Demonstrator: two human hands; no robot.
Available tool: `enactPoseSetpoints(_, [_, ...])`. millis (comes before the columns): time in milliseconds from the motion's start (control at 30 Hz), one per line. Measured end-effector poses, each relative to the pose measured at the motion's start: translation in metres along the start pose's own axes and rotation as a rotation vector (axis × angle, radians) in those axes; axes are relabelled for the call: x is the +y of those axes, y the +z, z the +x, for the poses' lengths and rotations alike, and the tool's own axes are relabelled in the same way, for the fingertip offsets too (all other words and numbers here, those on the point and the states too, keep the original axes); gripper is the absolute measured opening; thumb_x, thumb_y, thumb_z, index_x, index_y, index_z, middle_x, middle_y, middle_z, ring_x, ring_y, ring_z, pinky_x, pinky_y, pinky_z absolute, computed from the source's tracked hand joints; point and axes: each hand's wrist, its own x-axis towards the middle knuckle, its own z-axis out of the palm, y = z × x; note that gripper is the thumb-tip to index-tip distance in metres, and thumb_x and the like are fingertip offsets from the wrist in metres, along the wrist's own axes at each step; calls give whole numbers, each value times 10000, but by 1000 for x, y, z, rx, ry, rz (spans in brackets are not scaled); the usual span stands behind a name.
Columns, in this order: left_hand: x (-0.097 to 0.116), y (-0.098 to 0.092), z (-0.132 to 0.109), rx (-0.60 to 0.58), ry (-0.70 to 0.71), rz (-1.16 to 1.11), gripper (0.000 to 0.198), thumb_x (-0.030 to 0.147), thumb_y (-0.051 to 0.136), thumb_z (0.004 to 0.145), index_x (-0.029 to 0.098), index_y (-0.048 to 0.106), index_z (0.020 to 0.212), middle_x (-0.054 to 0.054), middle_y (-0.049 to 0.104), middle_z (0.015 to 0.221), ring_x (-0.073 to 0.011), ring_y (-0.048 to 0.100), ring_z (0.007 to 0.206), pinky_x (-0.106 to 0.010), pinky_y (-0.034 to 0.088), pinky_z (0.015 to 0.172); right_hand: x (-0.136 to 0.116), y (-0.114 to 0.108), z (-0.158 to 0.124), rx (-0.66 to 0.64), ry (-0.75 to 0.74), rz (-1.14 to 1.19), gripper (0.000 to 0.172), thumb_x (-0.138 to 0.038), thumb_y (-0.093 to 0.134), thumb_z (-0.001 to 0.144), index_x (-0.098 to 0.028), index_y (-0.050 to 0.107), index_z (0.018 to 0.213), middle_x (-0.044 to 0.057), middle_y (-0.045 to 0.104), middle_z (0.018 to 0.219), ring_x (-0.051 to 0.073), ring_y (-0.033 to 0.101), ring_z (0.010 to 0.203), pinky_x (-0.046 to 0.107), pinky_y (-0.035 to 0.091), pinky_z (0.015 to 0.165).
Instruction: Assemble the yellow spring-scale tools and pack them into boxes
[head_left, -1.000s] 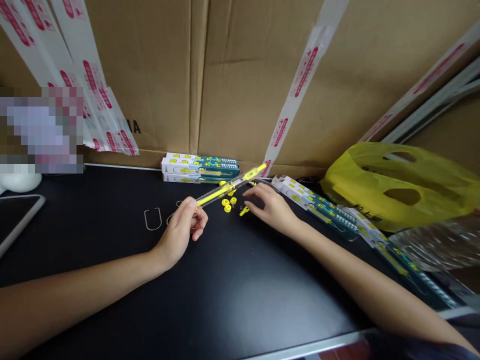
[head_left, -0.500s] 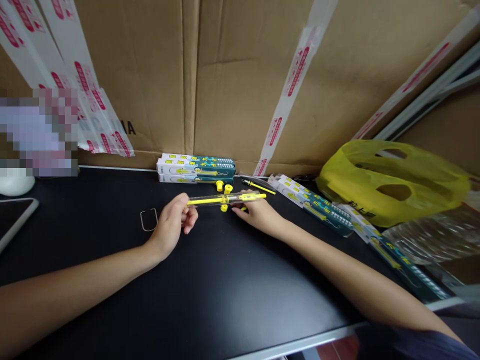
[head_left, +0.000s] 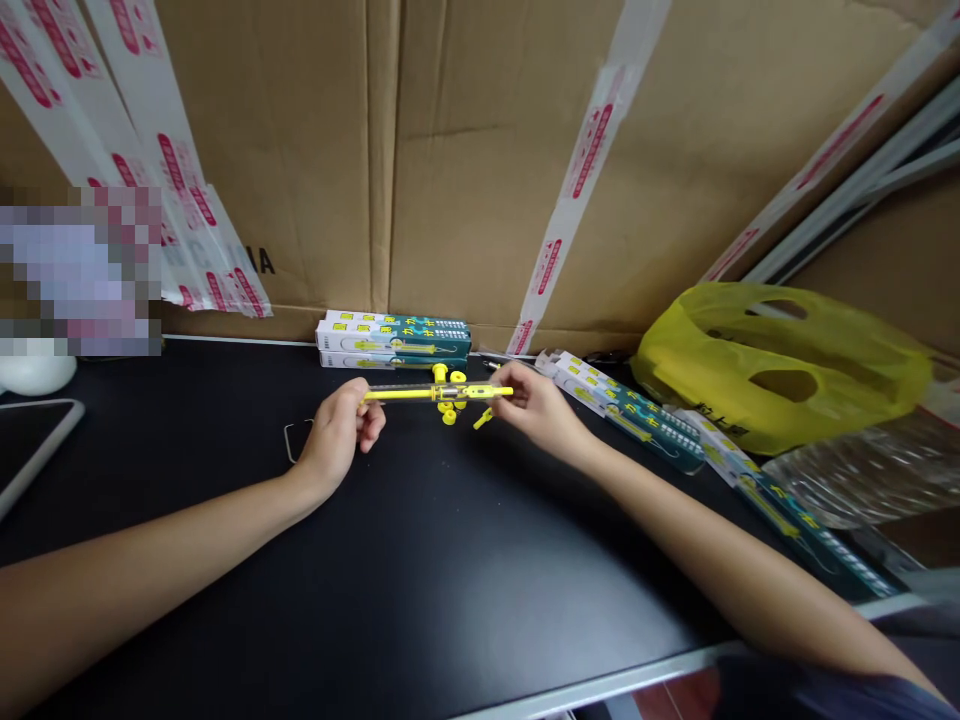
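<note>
A clear tubular spring scale [head_left: 405,392] with a yellow rod inside lies level above the black table. My left hand [head_left: 341,425] is closed on its left end. At the other end, the fingers of my right hand [head_left: 536,408] pinch the yellow piece that sticks out of the tube. Several yellow end caps [head_left: 448,415] are just behind and below the tube. A small yellow part [head_left: 482,419] lies under my right hand. The bent metal wire [head_left: 288,444] beside my left wrist is partly covered by the hand.
Stacked spring scale boxes [head_left: 394,340] stand against the large cardboard box [head_left: 480,230]. More boxes [head_left: 622,410] lie in a slanting row at the right, by a yellow plastic bag [head_left: 780,370]. A tablet-like device [head_left: 37,445] sits at the left edge.
My right hand has come up and round to the scale's right end. The scale has shifted slightly left, and its yellow inner piece sits further left. The small yellow part below now shows more.
</note>
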Motion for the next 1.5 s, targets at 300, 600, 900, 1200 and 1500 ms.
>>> enactPoseSetpoints(300, [0,0,-5,-113,76,115,258,310,355,874,212,340,636,46,446,508,-83,378,431,-192,314,411,-6,-16,-40,-39,444,700,318,-253,815,639,-183,539,780,-52,568,680,79,596,619,181,558,519])
enactPoseSetpoints(600, [1,0,-6,-128,82,154,250,240,350,886,209,340,639,41,446,511,-76,387,448,-180,321,405,-1,-9,-42,125,62,29,260,-430,592,851,-188,547,767,1,544,704,125,499,630,270,435,588])
enactPoseSetpoints(900, [-2,0,2,-100,55,102,215,127,318,853,197,324,650,59,464,508,-42,396,390,-170,280,383,-53,-12,-168,-374,-390,-868,255,-346,414,951,-199,581,826,52,566,696,190,486,575,329,336,501])
enactPoseSetpoints(1200, [-2,0,-2,-118,52,69,269,253,351,901,198,334,638,43,465,503,-69,378,409,-195,276,387,-3,-8,-85,-292,-264,-951,342,-344,387,979,-183,515,705,-3,539,576,107,407,475,279,194,505])
enactPoseSetpoints(1500, [0,0,-3,-79,31,38,268,252,318,904,206,310,640,44,445,502,-72,366,397,-199,264,388,37,-3,-20,-19,13,-592,273,-361,454,920,-206,436,696,-43,452,557,100,406,490,221,257,510])
